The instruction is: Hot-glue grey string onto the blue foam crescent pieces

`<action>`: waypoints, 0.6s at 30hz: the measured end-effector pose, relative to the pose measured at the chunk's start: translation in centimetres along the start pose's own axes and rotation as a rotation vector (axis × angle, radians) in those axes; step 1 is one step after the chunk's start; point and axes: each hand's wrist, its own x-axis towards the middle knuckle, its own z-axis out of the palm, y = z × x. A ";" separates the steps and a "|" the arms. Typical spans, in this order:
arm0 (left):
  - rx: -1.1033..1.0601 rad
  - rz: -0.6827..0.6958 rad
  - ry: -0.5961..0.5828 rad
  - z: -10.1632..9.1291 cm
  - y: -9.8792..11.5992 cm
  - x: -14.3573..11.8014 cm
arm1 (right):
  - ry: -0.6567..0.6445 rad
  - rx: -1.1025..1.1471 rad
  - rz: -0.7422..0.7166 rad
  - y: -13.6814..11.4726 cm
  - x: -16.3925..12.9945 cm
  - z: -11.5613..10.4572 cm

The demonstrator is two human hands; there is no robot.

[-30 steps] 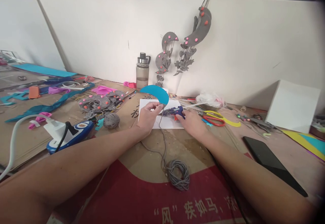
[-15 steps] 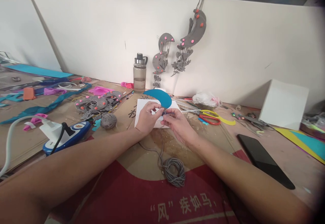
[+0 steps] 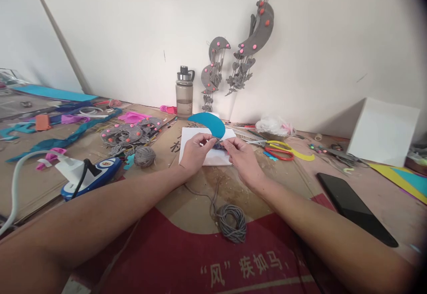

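Note:
My left hand (image 3: pixel 195 152) is closed in a pinch at the lower tip of a blue felt-like crescent (image 3: pixel 213 124). My right hand (image 3: pixel 243 159) pinches close beside it, on what looks like the end of a grey yarn; the fingers partly hide it. A small dark patterned bit shows between the fingertips. Under both hands lies a white sheet (image 3: pixel 188 145). Nearer to me, a coil of grey yarn (image 3: pixel 231 223) rests on the cardboard (image 3: pixel 167 249), its strand trailing up towards the hands.
Left are a grey yarn ball (image 3: pixel 144 156), finished grey crescents (image 3: pixel 128 134) and a power strip (image 3: pixel 108 169). A bottle (image 3: pixel 184 96) stands behind; crescent hangings (image 3: pixel 258 36) hang on the wall. Right lie scissors (image 3: pixel 280 151) and a phone (image 3: pixel 353 207).
My right hand has drawn slightly right, so the fingertips stand farther apart and the dark patterned bit shows more. The whole view has shifted a little.

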 end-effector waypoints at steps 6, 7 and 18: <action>-0.070 -0.035 -0.019 0.0 0.0 -0.1 | 0.069 -0.110 -0.095 -0.5 -0.1 -0.3; -0.091 -0.043 -0.020 0.0 0.0 -0.1 | 0.075 -0.122 -0.103 -0.5 0.0 -0.3; -0.316 -0.143 -0.077 0.2 0.7 -0.4 | 0.106 -0.079 -0.074 -0.1 0.2 -0.3</action>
